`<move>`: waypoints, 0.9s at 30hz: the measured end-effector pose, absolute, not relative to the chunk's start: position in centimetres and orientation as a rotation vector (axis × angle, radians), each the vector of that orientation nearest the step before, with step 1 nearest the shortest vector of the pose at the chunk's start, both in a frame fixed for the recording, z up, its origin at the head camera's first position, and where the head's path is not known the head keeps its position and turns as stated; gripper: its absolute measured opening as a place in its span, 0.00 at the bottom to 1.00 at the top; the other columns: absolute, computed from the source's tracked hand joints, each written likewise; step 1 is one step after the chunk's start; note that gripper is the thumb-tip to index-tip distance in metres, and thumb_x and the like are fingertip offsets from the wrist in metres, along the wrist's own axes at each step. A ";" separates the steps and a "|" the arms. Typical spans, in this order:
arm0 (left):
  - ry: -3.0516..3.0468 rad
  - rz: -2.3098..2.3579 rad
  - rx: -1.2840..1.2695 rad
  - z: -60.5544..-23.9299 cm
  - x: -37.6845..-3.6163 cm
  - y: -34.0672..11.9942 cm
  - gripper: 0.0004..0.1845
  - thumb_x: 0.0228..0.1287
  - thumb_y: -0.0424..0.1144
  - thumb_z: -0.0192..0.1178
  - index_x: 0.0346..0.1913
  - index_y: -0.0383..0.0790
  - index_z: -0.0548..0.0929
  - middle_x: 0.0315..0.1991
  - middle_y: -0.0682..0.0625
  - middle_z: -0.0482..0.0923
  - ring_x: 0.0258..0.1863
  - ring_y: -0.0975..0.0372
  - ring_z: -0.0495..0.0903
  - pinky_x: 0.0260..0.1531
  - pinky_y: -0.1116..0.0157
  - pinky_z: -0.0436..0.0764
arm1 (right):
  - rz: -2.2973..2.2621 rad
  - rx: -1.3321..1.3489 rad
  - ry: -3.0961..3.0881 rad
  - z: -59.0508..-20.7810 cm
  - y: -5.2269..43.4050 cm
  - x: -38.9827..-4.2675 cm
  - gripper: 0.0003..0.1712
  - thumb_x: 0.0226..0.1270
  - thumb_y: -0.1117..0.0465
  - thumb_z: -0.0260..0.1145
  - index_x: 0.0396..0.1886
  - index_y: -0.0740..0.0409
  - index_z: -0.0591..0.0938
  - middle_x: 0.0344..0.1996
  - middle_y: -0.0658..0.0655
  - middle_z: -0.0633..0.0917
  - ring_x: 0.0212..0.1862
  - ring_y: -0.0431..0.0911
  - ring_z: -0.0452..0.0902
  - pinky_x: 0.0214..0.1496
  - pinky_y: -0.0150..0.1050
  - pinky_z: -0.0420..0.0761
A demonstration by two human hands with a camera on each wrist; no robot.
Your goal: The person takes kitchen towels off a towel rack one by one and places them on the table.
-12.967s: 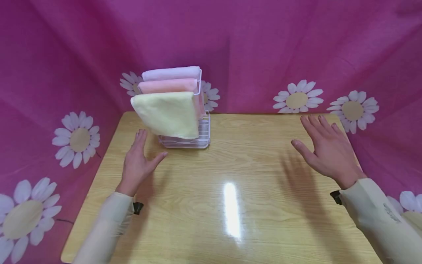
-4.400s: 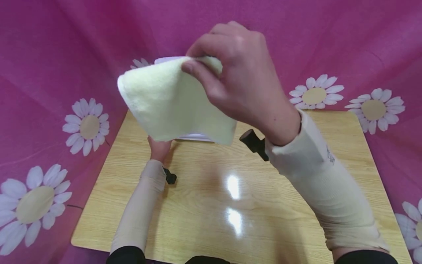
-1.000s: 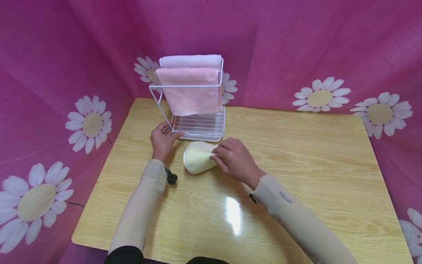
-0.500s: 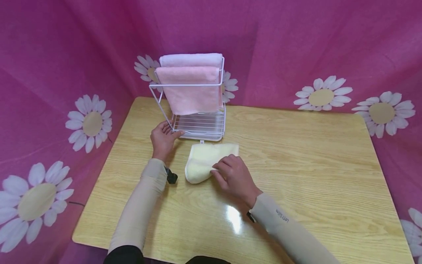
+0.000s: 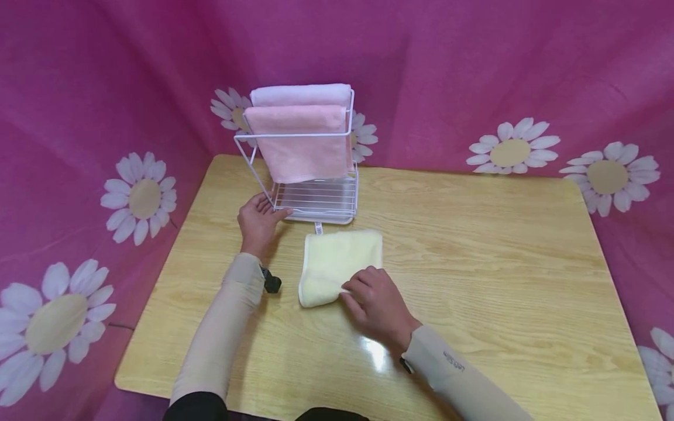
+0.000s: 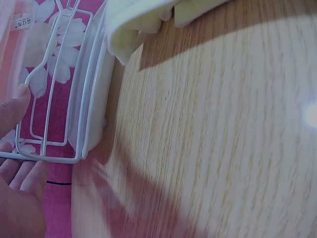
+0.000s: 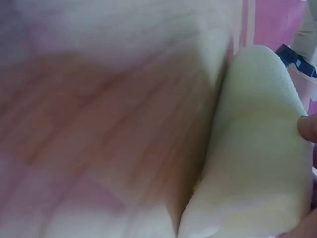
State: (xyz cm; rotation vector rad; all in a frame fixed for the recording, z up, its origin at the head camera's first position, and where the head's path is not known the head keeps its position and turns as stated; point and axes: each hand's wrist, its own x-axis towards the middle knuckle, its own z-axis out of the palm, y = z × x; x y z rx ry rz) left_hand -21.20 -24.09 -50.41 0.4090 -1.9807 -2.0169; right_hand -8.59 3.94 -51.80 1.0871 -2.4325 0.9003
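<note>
A yellow towel (image 5: pixel 342 257) lies spread on the table in front of a white wire towel rack (image 5: pixel 325 220). My right hand (image 5: pixel 378 299) pinches the towel's near edge, which is slightly lifted and rounded over. In the right wrist view the raised fold of the yellow towel (image 7: pixel 257 144) shows beside my fingertips. My left hand (image 5: pixel 257 224) grips the rack's front left corner, thumb in front and fingers behind the wire. A pink towel (image 5: pixel 302 155) hangs on the rack, with a pale lavender towel (image 5: pixel 300 93) behind it. The rack's front bar is bare.
The wooden table (image 5: pixel 484 257) stretches right and toward me. A purple curtain (image 5: pixel 442 76) with large daisies hangs along the table's back and sides. A small label (image 5: pixel 318 228) sticks out from the yellow towel's far edge toward the rack's base.
Thirteen seconds ago the yellow towel hung on the front bar; later my right hand held it up. Over the last second that hand drew its edge toward me, spreading it. My left hand stays.
</note>
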 end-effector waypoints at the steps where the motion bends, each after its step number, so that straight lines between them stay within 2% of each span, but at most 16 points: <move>1: -1.985 -2.007 0.418 -50.4 -21.2 -24.1 0.32 0.45 0.17 0.76 0.57 0.20 0.78 0.56 0.24 0.76 0.59 0.40 0.77 0.57 0.62 0.82 | 0.899 1.090 -2.444 -51.9 4.0 -8.4 0.04 0.64 0.59 0.70 0.33 0.54 0.88 0.31 0.48 0.83 0.37 0.46 0.76 0.38 0.40 0.76; 13: -1.963 -2.050 0.419 -50.6 -21.5 -24.3 0.32 0.44 0.16 0.75 0.57 0.19 0.77 0.56 0.24 0.76 0.60 0.39 0.76 0.56 0.61 0.83 | 0.855 1.139 -2.478 -54.0 4.9 -7.3 0.05 0.63 0.58 0.68 0.33 0.52 0.88 0.30 0.45 0.82 0.36 0.44 0.75 0.37 0.38 0.76; 27: -2.041 -1.988 0.456 -50.2 -21.3 -24.3 0.32 0.45 0.19 0.77 0.57 0.21 0.78 0.57 0.26 0.77 0.59 0.41 0.77 0.56 0.65 0.82 | 0.852 1.175 -2.496 -54.8 4.2 -6.3 0.04 0.64 0.57 0.71 0.33 0.52 0.88 0.31 0.47 0.82 0.34 0.43 0.75 0.35 0.38 0.78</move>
